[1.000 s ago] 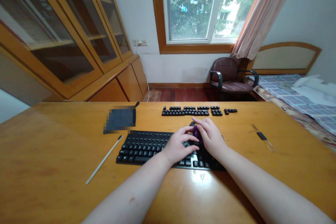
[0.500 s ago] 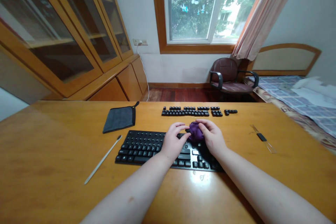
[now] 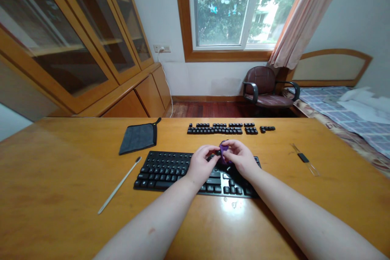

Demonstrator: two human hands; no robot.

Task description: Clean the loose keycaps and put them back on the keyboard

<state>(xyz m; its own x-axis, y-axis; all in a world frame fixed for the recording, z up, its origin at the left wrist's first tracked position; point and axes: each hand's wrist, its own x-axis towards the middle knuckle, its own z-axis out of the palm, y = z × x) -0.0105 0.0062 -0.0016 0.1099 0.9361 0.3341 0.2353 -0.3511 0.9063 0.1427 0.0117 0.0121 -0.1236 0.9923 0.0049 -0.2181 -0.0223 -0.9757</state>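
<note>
Both hands meet above the right part of a black keyboard [image 3: 164, 172], whose upper rows and right side have bare spots without keycaps. My right hand [image 3: 240, 157] is closed on a crumpled purple cloth [image 3: 224, 155]. My left hand [image 3: 202, 163] pinches a small black keycap [image 3: 218, 152] between thumb and fingers, touching the cloth's left side. Part of the keyboard's middle is hidden under my left hand and forearm. Beyond the keyboard, loose black keycaps [image 3: 215, 130] lie in rows on the wooden desk [image 3: 195, 227].
Left of the keyboard lies a thin white-handled brush [image 3: 119, 186] with a dark tip. A dark grey cloth pouch [image 3: 138, 138] rests behind it. To the right is a wire keycap puller [image 3: 302, 158] with a black grip. An armchair [image 3: 265, 87] stands past the desk's far edge.
My right hand has shifted slightly left and its fingers have closed in toward my left hand. The purple cloth is bunched narrower and shows less. My left hand has barely moved.
</note>
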